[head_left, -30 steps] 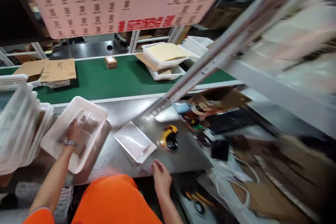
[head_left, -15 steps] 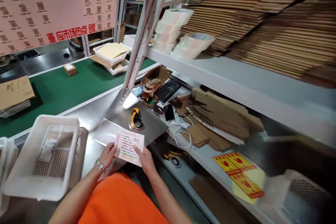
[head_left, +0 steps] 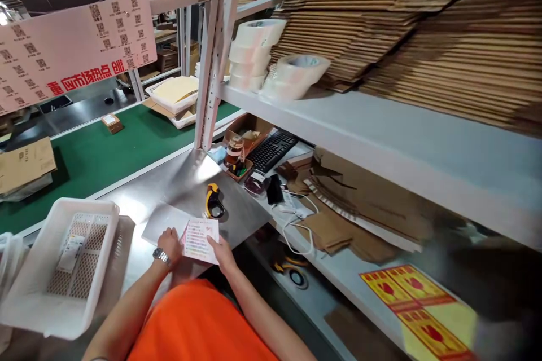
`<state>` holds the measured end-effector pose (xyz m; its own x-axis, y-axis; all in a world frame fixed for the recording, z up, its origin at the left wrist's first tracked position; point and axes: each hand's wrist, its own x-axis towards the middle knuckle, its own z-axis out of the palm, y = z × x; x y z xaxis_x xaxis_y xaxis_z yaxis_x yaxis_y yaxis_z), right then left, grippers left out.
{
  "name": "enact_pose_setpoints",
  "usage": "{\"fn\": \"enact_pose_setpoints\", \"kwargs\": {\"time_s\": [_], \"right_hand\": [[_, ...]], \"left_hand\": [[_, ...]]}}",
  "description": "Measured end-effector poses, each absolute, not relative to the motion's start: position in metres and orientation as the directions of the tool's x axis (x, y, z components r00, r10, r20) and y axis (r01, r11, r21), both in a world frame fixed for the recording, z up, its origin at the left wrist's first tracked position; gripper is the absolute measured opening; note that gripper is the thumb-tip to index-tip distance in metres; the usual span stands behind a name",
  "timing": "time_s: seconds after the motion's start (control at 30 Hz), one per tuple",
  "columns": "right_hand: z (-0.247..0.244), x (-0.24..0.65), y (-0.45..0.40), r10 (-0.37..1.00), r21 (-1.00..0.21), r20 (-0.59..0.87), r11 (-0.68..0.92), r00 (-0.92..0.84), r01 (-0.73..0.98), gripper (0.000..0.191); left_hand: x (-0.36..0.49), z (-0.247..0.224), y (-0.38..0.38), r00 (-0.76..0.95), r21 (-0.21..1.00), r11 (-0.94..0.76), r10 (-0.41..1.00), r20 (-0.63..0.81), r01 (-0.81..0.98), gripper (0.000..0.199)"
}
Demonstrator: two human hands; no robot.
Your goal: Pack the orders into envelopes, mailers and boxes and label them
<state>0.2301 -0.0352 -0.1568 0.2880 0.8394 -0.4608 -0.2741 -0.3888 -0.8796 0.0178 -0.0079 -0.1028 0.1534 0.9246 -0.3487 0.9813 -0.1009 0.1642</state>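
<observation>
A white card printed with coloured lines [head_left: 200,241] is held low over the metal table's near edge. My right hand [head_left: 221,254] pinches its right side, thumb on top. My left hand [head_left: 170,245], with a metal watch on the wrist, is closed at the card's left edge; its fingers are curled over a pale flat sheet [head_left: 163,221] lying on the table, and what they grip is hidden. Beyond the card lies a yellow and black tape cutter [head_left: 214,201].
At the left stands a white basket [head_left: 95,287] with a labelled packet inside. A green conveyor [head_left: 88,152] runs behind the metal table [head_left: 241,203]. On the right, a shelf [head_left: 381,135] bears tape rolls and flattened cartons, above a keyboard [head_left: 272,149], cables and cardboard.
The view has turned slightly, and the scene has shifted. My left hand has moved from holding the card's left side to a curled position over the pale sheet. My right hand still holds the card.
</observation>
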Motion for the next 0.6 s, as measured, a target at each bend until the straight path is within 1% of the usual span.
{"fn": "enact_pose_setpoints", "kwargs": {"time_s": [0.17, 0.23, 0.3, 0.4, 0.43, 0.5, 0.57, 0.6], "right_hand": [[-0.161, 0.219, -0.037, 0.788, -0.839, -0.512, -0.372, 0.343, -0.396, 0.056], [-0.164, 0.216, -0.038, 0.775, -0.831, -0.522, -0.366, 0.357, -0.42, 0.058], [-0.168, 0.214, -0.038, 0.76, -0.828, -0.527, -0.36, 0.381, -0.43, 0.062], [-0.173, 0.209, -0.037, 0.727, -0.849, -0.517, -0.369, 0.453, -0.377, 0.063], [-0.175, 0.207, -0.037, 0.718, -0.86, -0.506, -0.374, 0.478, -0.348, 0.062], [-0.177, 0.2, -0.038, 0.724, -0.878, -0.477, -0.368, 0.499, -0.305, 0.06], [-0.177, 0.191, -0.039, 0.768, -0.888, -0.454, -0.346, 0.452, -0.304, 0.059], [-0.177, 0.186, -0.039, 0.8, -0.884, -0.45, -0.337, 0.397, -0.324, 0.059]], "left_hand": [[0.02, -0.094, -0.008, 0.163, 0.149, -0.112, 0.903, -0.397, 0.983, 0.045], [0.022, -0.09, -0.008, 0.153, 0.146, -0.1, 0.893, -0.422, 0.984, 0.047], [0.024, -0.088, -0.009, 0.138, 0.151, -0.076, 0.878, -0.458, 0.986, 0.056], [0.026, -0.089, -0.012, 0.139, 0.188, -0.052, 0.86, -0.491, 0.981, 0.073], [0.028, -0.09, -0.013, 0.145, 0.201, -0.051, 0.859, -0.49, 0.978, 0.074], [0.031, -0.093, -0.014, 0.16, 0.22, -0.059, 0.865, -0.475, 0.974, 0.068], [0.033, -0.095, -0.015, 0.169, 0.227, -0.067, 0.869, -0.466, 0.972, 0.063], [0.034, -0.096, -0.015, 0.17, 0.23, -0.068, 0.871, -0.462, 0.971, 0.062]]}}
